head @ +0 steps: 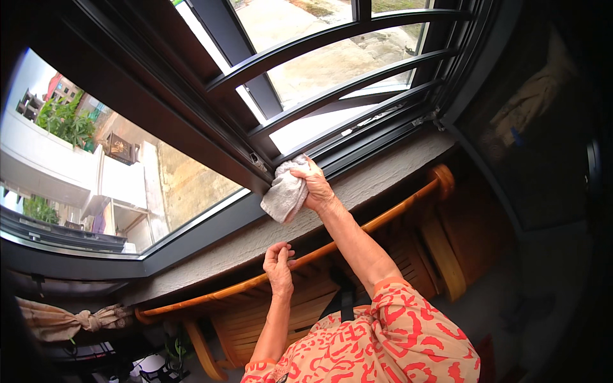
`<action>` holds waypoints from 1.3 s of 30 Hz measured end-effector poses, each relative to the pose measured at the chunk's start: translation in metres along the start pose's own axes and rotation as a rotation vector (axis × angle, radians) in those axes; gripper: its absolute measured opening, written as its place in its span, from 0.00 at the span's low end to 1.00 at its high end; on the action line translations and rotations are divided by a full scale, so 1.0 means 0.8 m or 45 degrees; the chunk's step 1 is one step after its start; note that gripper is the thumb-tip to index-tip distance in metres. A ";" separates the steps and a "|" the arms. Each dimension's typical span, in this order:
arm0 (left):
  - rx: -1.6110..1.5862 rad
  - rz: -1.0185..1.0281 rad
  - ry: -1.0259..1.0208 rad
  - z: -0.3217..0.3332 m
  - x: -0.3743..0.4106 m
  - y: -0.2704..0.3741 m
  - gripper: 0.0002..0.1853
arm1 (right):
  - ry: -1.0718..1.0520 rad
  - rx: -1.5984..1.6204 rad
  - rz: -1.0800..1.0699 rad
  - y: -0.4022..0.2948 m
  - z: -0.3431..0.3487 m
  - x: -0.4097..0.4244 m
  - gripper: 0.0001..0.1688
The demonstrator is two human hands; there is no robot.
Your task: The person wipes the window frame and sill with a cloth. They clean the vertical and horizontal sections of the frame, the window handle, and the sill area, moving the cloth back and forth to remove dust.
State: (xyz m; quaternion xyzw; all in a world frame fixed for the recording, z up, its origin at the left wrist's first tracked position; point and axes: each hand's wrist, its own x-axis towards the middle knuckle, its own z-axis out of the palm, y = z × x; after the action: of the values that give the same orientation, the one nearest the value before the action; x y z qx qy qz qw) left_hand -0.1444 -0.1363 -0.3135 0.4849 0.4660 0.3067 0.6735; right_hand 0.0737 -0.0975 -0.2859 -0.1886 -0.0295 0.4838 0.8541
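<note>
A crumpled light grey cloth (pixel 286 190) is bunched in my right hand (pixel 316 186), which presses it to the lower corner of the dark metal window frame (pixel 383 139). Part of the cloth hangs over the rough plaster sill (pixel 378 172). My left hand (pixel 279 269) is raised above the top rail of a wooden bench (pixel 234 289). Its fingers curl loosely, and I see nothing in them. Whether that hand touches the rail I cannot tell.
Curved dark bars (pixel 345 95) cross the window opening. Left of it stands a glass pane (pixel 191 177) in a wide frame. On the right is a dark panel (pixel 531 158) with reflections. A knotted curtain (pixel 91 320) hangs at lower left; the bench seat (pixel 258 325) lies below the sill.
</note>
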 end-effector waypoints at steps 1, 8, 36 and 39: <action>0.000 0.000 0.009 0.002 -0.001 0.003 0.05 | 0.007 0.087 0.011 -0.004 0.000 -0.001 0.28; 0.026 0.029 0.048 0.014 0.001 0.003 0.05 | -0.098 0.138 0.018 -0.037 -0.015 0.004 0.29; 0.072 -0.028 -0.098 0.242 0.017 -0.026 0.06 | 0.228 -0.117 -0.362 -0.373 -0.141 0.019 0.35; 0.066 -0.055 -0.088 0.256 0.012 -0.027 0.05 | 0.226 -0.171 -0.459 -0.403 -0.159 0.029 0.29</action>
State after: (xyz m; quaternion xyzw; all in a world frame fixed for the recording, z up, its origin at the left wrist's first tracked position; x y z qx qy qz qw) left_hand 0.0477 -0.2101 -0.3177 0.5022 0.4607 0.2631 0.6828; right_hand 0.3787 -0.2637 -0.2943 -0.2786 -0.0196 0.3017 0.9116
